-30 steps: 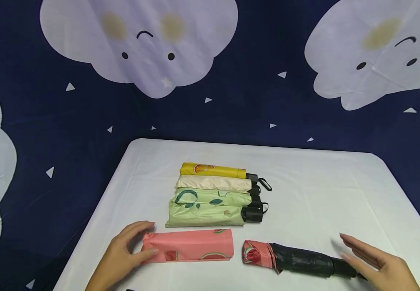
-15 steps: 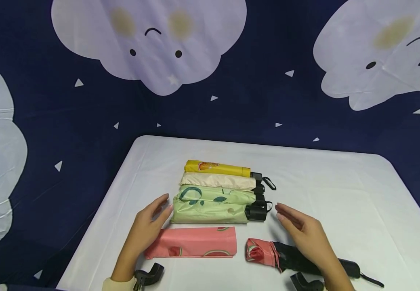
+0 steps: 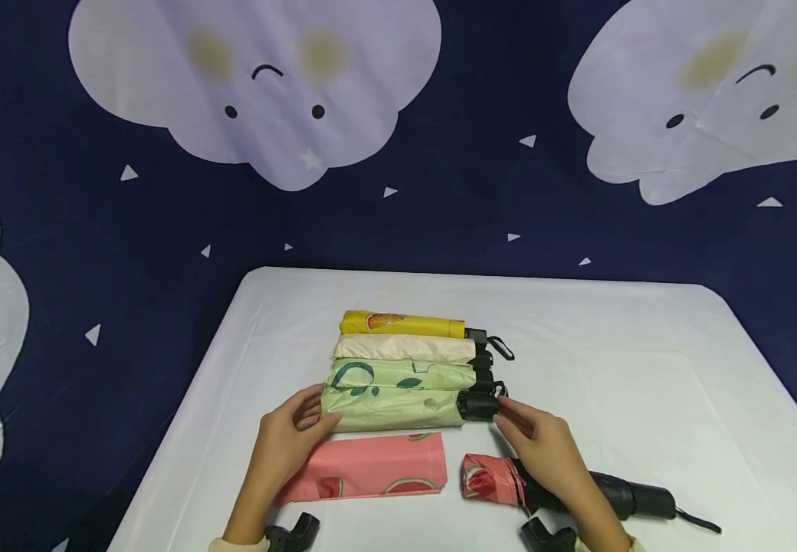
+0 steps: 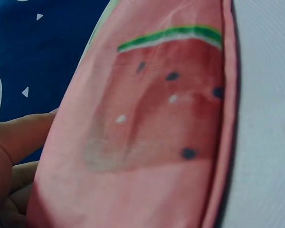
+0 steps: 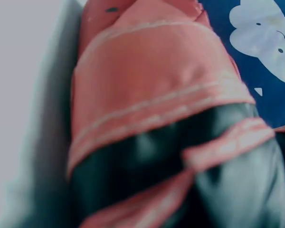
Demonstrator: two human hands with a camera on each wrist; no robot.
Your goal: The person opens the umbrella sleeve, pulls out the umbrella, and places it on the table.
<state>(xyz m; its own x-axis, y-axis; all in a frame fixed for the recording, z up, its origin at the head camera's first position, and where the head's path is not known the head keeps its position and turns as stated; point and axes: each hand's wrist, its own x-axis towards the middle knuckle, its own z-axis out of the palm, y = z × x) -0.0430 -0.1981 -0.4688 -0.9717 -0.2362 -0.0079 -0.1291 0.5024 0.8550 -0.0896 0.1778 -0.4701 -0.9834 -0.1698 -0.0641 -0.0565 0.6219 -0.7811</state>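
Note:
In the head view, a light green folded umbrella (image 3: 391, 410) lies nearest in a row of folded umbrellas. My left hand (image 3: 288, 441) touches its left end, thumb near the front edge and fingers at the end. My right hand (image 3: 543, 448) has its fingertips at the black handle (image 3: 477, 406). Below the row lies a pink watermelon-print umbrella sleeve (image 3: 381, 468), partly behind my left wrist; it fills the left wrist view. A black umbrella with a pink tip (image 3: 488, 479) lies under my right forearm and shows close up in the right wrist view.
Above the green umbrella lie another green umbrella (image 3: 405, 374), a cream one (image 3: 405, 348) and a yellow one (image 3: 405, 324). All lie on a white table (image 3: 612, 353). A dark blue cloud-print cloth (image 3: 474, 215) hangs behind its far edge.
My left hand has left the pink sleeve and my right hand the black umbrella's handle. Both have moved up and inward to touch opposite ends of the nearest green umbrella.

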